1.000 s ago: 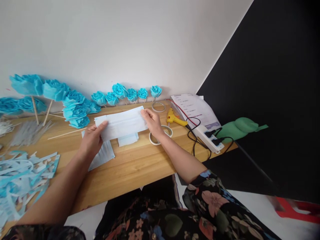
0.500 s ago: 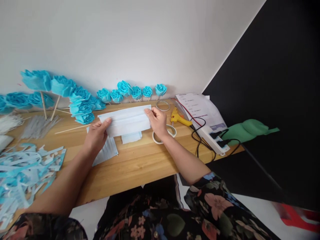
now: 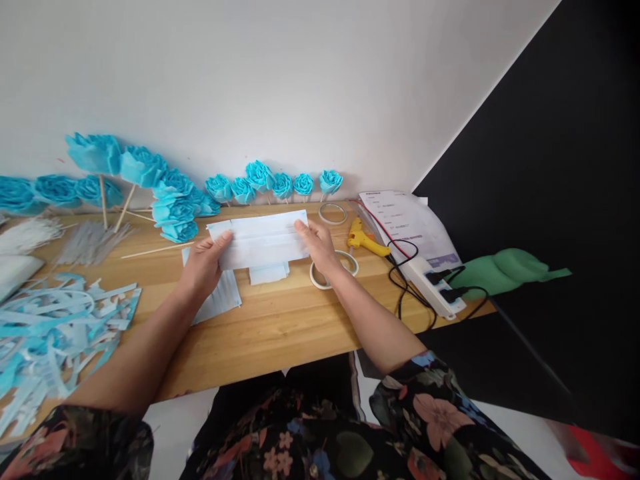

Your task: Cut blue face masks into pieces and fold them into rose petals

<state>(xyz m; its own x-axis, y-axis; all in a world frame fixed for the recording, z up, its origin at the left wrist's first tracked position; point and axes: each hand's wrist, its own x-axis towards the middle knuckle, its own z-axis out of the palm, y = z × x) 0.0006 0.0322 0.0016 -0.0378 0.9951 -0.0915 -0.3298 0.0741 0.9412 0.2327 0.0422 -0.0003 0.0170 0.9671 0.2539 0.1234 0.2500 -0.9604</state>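
Observation:
Between my two hands a pale blue-white face mask, without visible ear loops, is stretched out flat above the table. My left hand pinches its left end, thumb on top. At the right end my right hand grips it the same way. Beneath my left hand another pleated mask lies on the wood, partly covered by my wrist. A smaller pale blue piece rests just below the held mask, its upper part hidden. Near my right wrist lies a roll of tape.
Blue fabric flowers on sticks line the wall. Cut strips are heaped at left, beside grey wires. At right are a second tape ring, a yellow glue gun, a corded power strip, printed paper and a green roll.
The view has shifted slightly, so most things appear a little further right. Both hands keep hold of the mask, which is a bit more level.

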